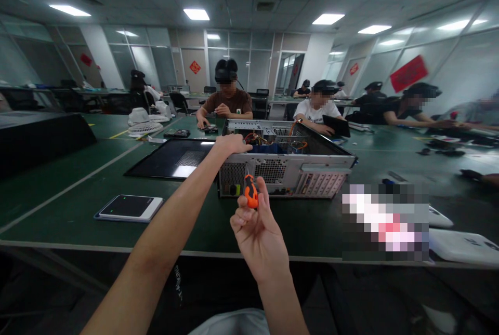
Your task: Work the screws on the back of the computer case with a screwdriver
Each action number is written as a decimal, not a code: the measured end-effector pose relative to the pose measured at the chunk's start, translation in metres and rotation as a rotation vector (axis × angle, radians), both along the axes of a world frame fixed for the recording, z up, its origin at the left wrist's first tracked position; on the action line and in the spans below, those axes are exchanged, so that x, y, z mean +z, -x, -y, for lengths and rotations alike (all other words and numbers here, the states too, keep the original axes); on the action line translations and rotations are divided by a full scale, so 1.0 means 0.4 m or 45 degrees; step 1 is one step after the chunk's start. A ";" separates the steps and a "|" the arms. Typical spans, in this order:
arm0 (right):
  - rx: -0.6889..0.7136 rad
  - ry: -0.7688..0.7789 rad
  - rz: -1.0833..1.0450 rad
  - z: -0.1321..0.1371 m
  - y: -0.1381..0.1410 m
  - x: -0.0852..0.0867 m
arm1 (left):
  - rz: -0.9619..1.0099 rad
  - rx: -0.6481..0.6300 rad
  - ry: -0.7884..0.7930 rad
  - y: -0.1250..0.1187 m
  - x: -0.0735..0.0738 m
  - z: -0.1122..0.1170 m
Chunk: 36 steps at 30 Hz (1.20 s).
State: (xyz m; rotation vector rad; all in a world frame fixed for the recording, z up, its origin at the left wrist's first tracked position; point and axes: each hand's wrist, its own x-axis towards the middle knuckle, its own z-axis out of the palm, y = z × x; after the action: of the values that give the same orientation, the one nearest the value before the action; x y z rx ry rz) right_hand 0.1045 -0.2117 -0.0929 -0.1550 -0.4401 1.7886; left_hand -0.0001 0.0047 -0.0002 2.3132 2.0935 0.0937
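Head view: gripping small orange-black screwdriver (251, 192) in right hand (258, 233), fingers closed round handle, held upright in mid-air just before rear of open PC case (286, 169) on green tabletop (58, 205). Resting left hand (230, 144) on case's top left corner, fingers curled; firm grip or not, can't tell. Lying left of case: black side panel (171, 158), white tablet (130, 206).

Green table (74, 215) stretches wide, and there's the open computer case (286, 171) sitting square in the middle. At its nine o'clock, a black side panel (171, 158) lies flat. At eight o'clock, a white-rimmed tablet (130, 206). Far off at ten o'clock, white fans (145, 122). At four o'clock, a flat white device (463, 245) by the near edge.
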 end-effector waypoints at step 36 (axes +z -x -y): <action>-1.945 -0.891 1.587 -0.034 -0.041 -0.074 | -0.021 -0.007 0.011 -0.002 0.012 0.017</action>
State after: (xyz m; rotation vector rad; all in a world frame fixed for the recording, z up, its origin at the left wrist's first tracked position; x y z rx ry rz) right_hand 0.1209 -0.1980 -0.1224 -0.8372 -1.3018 -0.1848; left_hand 0.0008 -0.0022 0.0048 2.3224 2.0908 0.0654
